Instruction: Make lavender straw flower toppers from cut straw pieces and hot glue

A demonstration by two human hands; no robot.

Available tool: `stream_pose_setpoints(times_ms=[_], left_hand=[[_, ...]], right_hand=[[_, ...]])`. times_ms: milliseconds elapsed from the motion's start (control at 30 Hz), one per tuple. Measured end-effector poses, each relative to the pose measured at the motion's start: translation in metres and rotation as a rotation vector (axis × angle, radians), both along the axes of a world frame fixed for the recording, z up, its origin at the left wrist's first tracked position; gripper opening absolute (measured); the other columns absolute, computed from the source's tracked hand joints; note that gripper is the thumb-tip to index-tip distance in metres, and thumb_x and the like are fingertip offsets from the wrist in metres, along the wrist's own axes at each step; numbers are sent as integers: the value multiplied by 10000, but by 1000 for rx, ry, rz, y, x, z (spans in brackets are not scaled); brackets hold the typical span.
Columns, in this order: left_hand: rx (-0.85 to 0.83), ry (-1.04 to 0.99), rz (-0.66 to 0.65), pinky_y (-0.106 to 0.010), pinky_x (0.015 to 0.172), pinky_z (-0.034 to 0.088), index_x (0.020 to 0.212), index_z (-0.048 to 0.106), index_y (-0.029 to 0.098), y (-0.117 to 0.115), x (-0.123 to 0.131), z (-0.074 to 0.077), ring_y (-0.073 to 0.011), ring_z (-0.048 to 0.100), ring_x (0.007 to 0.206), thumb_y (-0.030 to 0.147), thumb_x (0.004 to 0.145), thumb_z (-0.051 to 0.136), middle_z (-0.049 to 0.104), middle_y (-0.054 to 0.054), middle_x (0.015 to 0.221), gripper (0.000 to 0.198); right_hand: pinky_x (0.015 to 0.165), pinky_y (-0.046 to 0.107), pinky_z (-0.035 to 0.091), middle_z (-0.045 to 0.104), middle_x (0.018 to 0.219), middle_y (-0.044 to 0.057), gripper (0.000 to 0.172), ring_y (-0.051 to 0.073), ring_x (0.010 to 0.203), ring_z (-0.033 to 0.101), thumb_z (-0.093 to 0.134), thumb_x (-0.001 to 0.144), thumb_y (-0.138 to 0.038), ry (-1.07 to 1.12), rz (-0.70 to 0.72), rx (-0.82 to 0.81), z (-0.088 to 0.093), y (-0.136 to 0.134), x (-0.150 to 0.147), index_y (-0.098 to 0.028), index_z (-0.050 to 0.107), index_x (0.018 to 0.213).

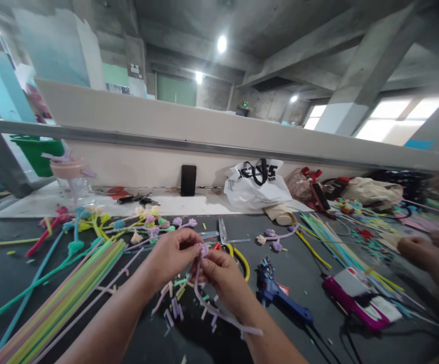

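Both my hands meet over the middle of the dark table. My left hand (177, 253) pinches a lilac pipe-cleaner flower (203, 249) at its top. Just below, my right hand (219, 270) has its fingers closed on the same piece, whose lilac stem (227, 318) hangs down and curves across my right wrist. Short cut pipe-cleaner bits (176, 308) lie beneath my hands. Scissors with yellow handles (242, 260) rest behind my right hand, partly hidden. A blue glue gun (280, 298) lies to the right.
Long pipe cleaners (68, 298) are bundled at left, with finished pipe-cleaner flowers (151, 222) behind. A pink-lidded bottle (70, 177), black phone (188, 180) and white bag (257, 184) stand along the partition. A magenta-and-white power strip (363, 298) and another person's hands (424, 253) are at right.
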State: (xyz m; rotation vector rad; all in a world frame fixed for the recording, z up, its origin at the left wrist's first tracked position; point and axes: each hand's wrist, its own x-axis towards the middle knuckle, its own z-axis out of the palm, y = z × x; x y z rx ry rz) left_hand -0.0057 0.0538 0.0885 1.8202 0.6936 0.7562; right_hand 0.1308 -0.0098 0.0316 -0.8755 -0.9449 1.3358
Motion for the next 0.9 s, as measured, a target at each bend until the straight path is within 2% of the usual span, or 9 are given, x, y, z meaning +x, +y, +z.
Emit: stream_pose_setpoints(times_ms=[100,233,367,533,733,900], left_hand=[[28,25,25,-256,614,466,753,618,154,-4,2,1,-144,595,627,245,727,549,643,-6,662,117],[5,7,24,-266,626,474,768,619,156,-7,3,2,-149,606,643,260,742,541,653,-14,687,133],[-28,-29,-19,-279,658,477,823,613,157,-9,3,4,-155,609,685,242,749,529,658,-22,735,140],[-95,-121,-65,-270,675,468,874,553,163,-5,2,2,-142,591,718,163,687,568,624,-7,777,188],[4,-56,-48,-268,662,452,853,553,169,1,2,-6,-146,583,711,131,694,526,618,-7,769,165],[104,7,60,-261,632,437,843,547,176,-6,6,-5,-146,559,685,125,690,504,586,5,731,167]], right_hand=[[542,230,486,615,579,3,246,88,482,569,732,682,-352,41,12,5,-1,1,-1,-121,673,745],[510,228,466,588,531,-7,292,76,428,530,737,666,-385,94,22,31,0,0,-3,-115,634,626],[518,236,469,576,523,-22,281,79,437,517,760,633,-384,101,-45,50,0,0,-3,-126,658,679],[593,261,497,602,574,-20,234,81,484,533,763,634,-342,81,-108,40,-4,1,0,-138,679,711],[563,253,492,597,533,-22,237,93,469,558,754,644,-349,19,-118,30,-4,0,3,-135,679,713],[525,244,471,586,517,-24,263,96,447,551,746,642,-374,23,-130,17,-4,2,2,-135,670,722]])
